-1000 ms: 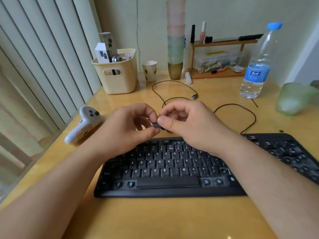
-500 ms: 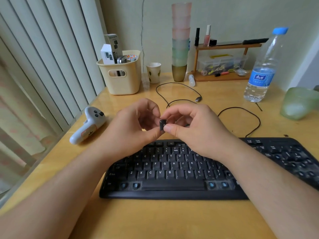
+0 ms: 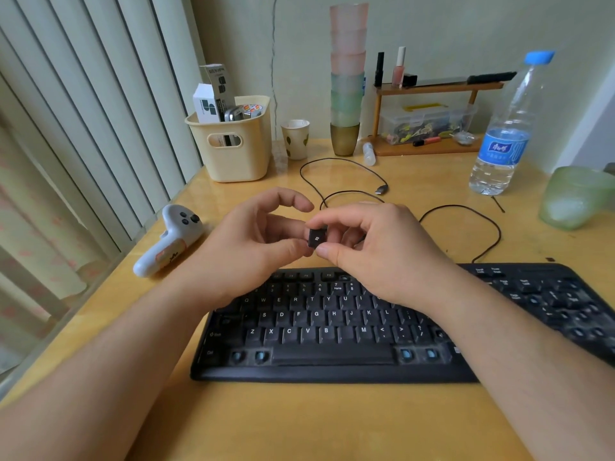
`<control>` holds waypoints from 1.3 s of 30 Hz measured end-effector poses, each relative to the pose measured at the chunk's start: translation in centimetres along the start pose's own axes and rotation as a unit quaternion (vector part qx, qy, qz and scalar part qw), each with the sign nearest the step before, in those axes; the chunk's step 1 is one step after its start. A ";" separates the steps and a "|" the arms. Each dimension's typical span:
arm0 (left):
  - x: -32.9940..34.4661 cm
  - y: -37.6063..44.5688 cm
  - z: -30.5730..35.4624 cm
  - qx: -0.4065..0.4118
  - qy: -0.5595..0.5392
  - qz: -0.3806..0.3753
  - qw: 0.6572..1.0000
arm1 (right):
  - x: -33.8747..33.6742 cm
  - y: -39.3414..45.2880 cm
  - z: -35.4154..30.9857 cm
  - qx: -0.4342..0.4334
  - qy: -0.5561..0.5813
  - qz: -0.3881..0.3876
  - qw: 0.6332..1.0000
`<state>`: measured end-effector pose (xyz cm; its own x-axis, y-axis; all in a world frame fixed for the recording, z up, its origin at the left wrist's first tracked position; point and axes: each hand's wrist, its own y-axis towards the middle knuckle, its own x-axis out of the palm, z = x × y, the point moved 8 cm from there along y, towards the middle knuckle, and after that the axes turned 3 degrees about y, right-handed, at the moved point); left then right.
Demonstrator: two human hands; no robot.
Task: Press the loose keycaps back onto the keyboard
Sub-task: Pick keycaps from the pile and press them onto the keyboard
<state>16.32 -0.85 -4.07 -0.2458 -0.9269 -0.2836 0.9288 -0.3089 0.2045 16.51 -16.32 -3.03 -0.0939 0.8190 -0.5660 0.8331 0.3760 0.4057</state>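
Since half a second ago, both hands are lifting slightly and the keycap [image 3: 315,238] is turning its printed face toward the camera, while the left forefinger is uncurling away from it.

Taking the keyboard [image 3: 332,331] as the landmark, the wooden desk [image 3: 299,424] is lying under it and spreading out on every side. Both forearms are crossing over the keyboard, covering its left end and part of its middle keys; its right end is running out of view. Behind the keyboard a black cable [image 3: 466,214] is looping across the desk. Behind and to its left a cream basket [image 3: 233,154] is standing, and behind and to its right a water bottle [image 3: 506,134]. Left of the keyboard a white controller [image 3: 169,239] is lying on its side.

Above the keyboard's back edge, the left hand [image 3: 246,247] is hanging half curled, its thumb touching the keycap. The right hand [image 3: 376,247] is pinching the keycap between thumb and forefinger (the white mark on it is too small to read). Four blue stems are showing bare in the keyboard's front row.
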 end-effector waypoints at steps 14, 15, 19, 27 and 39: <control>-0.3 0.1 -0.7 -0.043 -0.060 -0.014 0.997 | -0.7 0.1 -0.3 -0.018 0.023 0.045 0.999; -0.3 0.1 -0.7 -0.044 -0.059 -0.016 0.997 | -0.8 0.1 -0.4 -0.021 0.025 0.048 0.998; -0.3 0.2 -0.8 -0.043 -0.048 -0.019 0.998 | -0.7 0.2 -0.7 -0.037 0.022 0.044 0.998; 0.0 0.0 -0.7 -0.045 -0.021 -0.060 0.997 | 0.1 0.0 -1.2 -0.061 0.007 -0.006 0.998; 0.0 -0.3 -0.7 -0.068 -0.005 -0.092 0.993 | -0.2 -0.1 -1.3 -0.065 -0.058 0.019 0.996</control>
<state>16.23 -0.57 -4.78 -0.4161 -0.8598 -0.2959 0.8969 -0.4417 0.0225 15.78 -15.97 -1.99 0.0060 0.7810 -0.6245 0.7566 0.4049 0.5135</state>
